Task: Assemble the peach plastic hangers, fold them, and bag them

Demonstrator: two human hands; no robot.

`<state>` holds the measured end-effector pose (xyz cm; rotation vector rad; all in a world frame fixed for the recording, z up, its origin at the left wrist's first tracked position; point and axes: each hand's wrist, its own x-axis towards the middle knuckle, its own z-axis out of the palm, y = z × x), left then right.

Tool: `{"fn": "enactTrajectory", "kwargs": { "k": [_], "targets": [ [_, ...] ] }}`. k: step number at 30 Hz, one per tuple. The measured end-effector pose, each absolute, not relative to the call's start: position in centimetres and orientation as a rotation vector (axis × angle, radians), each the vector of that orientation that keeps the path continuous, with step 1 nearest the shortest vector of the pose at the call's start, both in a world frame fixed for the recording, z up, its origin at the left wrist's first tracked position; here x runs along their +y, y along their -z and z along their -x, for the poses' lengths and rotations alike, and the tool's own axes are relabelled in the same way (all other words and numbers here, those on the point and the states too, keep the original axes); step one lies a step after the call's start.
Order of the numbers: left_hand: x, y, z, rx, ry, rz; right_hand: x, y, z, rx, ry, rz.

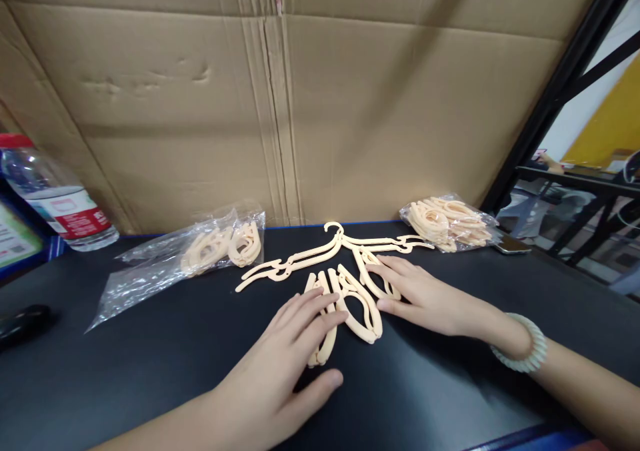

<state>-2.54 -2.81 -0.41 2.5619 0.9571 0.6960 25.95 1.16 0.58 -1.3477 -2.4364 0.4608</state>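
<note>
My left hand lies with its fingers stretched out over a folded cream plastic hanger, its thumb held away from it. My right hand grips another folded hanger at its right side, fingers across the top and thumb at the lower end. Between the hands a third folded hanger rests on the black table. Just behind them lies an unfolded hanger, its hook pointing away from me and both arms spread.
At the back left, a clear plastic bag holds folded hangers; another bag of hangers sits back right beside a phone-like object. A water bottle and a black mouse are at left. Cardboard stands behind the table.
</note>
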Motion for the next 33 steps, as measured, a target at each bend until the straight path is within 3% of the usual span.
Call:
{"fn": "enactTrajectory", "kwargs": {
  "k": [4,12,33],
  "targets": [
    [-3.1,0.9,2.6,0.951,-0.466,-2.707,0.7,0.0,-25.8,-2.572,-0.493,1.369],
    [-2.6,0.4,3.0,0.979,-0.384,-2.739,0.1,0.0,-24.6,-2.608,-0.545,1.208],
    [-1.6,1.0,3.5,0.984,-0.461,-2.761,0.4,0.5,-23.5,-2.556,-0.353,1.094]
  ]
}}
